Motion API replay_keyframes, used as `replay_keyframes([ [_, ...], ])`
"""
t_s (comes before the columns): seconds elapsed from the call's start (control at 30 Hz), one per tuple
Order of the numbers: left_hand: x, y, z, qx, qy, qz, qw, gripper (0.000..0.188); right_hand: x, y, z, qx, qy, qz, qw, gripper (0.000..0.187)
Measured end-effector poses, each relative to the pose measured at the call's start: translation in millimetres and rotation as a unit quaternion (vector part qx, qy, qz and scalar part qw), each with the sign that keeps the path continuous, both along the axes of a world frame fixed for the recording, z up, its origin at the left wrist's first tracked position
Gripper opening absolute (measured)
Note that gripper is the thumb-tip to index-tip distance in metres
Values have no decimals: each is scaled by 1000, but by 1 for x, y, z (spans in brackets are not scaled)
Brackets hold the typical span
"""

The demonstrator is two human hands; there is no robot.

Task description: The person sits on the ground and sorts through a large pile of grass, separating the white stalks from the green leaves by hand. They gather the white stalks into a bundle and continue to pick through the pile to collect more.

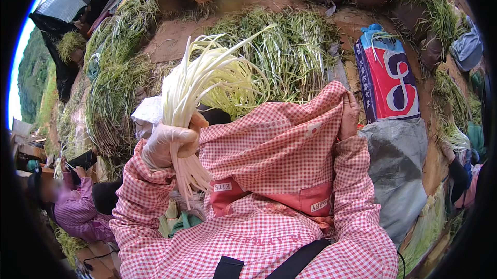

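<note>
While the left hand (pixel 170 147) stands raised left of centre in the head view, its fingers are wrapped around a bunch of pale stalks (pixel 178 95). Whitish covering, apparently a thin glove, on that hand. Bunch upright in the grip: cut ends poke out below the fist, angled down and right; yellowish tips spread above, drooping toward frame centre.

Right hand (pixel 350 116), right of centre, has its fingers clenched on the upper right corner of a pink checked cloth (pixel 274 147), lifted and spread across mid-frame. Red pockets on the cloth's lower part.

Beyond the cloth, upper centre: a broad green stalk pile (pixel 290 46) on a brown surface. Taller green heap (pixel 116 77) at upper left. Right of the pile, a red and dark blue bag (pixel 391 74) with light blue top; just below it, a grey sheet (pixel 396 170), creased.

Lower left, a co-worker (pixel 80 209) in a purple checked top. Far right edge, another person's hand (pixel 447 150) beside some pale-ended stems (pixel 456 138); grip there unclear.
</note>
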State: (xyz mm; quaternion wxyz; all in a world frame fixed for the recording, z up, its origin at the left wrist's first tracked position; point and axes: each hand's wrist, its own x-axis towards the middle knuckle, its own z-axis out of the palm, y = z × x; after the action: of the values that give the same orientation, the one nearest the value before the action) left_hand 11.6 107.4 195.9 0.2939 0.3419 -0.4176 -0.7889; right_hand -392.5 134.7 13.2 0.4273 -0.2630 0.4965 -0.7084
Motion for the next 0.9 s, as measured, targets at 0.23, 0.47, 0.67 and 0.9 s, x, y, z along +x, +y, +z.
replay_keyframes([
  [0.23, -40, 30, -67, -11, -186, 106, 977, 66, -6, 6, 11, 28, 18, 62, 997, 26],
  [0.47, -52, 32, -23, 11, -235, 100, 967, 35, -20, 16, 1, 2, 20, 226, 974, 24],
  [0.67, -1, -27, -20, -59, -189, 261, 945, 28, -19, 63, -13, 151, 52, 580, 799, 34],
  [0.9, -13, -120, -80, 11, -178, 178, 968, 31, -31, 124, -80, 227, -82, 433, 868, 29],
])
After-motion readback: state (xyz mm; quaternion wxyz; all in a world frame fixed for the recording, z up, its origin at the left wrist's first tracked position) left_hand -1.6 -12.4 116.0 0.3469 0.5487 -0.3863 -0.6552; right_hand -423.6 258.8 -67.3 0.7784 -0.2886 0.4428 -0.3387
